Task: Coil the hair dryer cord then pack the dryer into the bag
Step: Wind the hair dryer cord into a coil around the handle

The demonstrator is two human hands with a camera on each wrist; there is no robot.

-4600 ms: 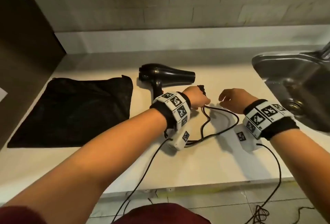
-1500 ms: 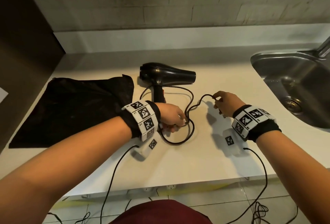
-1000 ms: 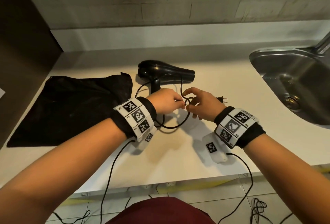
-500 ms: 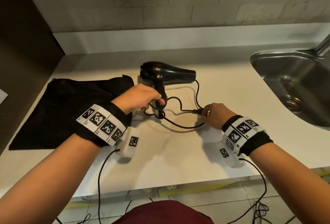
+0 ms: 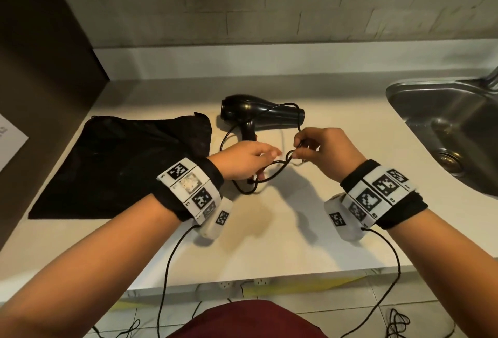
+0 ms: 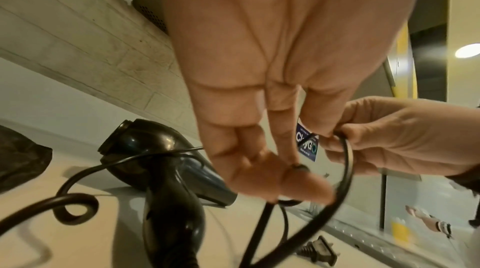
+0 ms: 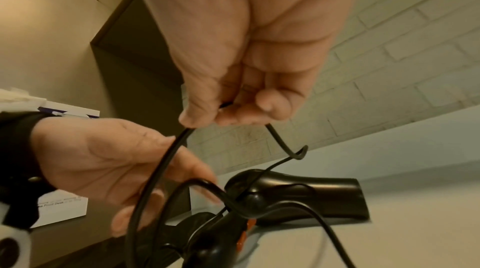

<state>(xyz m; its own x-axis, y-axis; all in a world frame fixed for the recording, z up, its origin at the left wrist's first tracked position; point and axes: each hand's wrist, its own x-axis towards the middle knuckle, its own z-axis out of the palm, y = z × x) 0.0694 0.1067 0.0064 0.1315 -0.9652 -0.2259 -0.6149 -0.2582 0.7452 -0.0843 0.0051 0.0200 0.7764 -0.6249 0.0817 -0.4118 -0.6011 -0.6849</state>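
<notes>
On the bench [image 5: 269, 229], a flat black bag [image 5: 121, 165] lies just left of the hair dryer [image 5: 258, 113]. In front of the dryer, the right hand [image 5: 326, 151] pinches a cord [image 5: 272, 173] loop; the left hand [image 5: 242, 162], fingers curled, grips gathered cord.

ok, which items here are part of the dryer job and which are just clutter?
In the job:
hair dryer, lying on the counter
cord, pinched by left hand and right hand
plug, on the counter
black bag, flat beside the dryer

Lying about:
sink
white box
</notes>
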